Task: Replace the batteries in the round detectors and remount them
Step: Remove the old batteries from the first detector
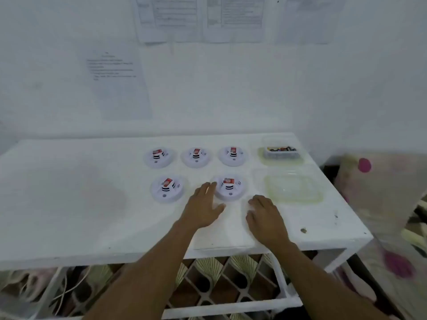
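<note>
White walls with printed sheets (199, 18) taped up stand behind a white desk (80, 204) pushed into the corner. On the desk sit five round detectors in two rows, all white with a red label on the raised middle. The back row holds three: the back-left detector (159, 157), the back-middle detector (196, 156) and the back-right detector (233, 155). Nearer the person lie the front-left detector (166, 189) and the front-right detector (229, 187).

At the far right of the desk, a small clear tub (282, 153) holds loose batteries (281, 148). Just in front of it lies an empty clear tray (293, 188), near the front-right detector but apart from it.

Both arms reach in from below. The left hand (203, 207) lies palm down, its grip wide and empty, fingers spread; the fingertips (211, 186) are at the left rim of the front-right detector, and whether they touch it cannot be told. The right hand (265, 217) rests on the desk just in front of the same detector, fingers loosely curled, its grip empty.

Under the desk a patterned lattice (226, 280) shows through the white frame.
</note>
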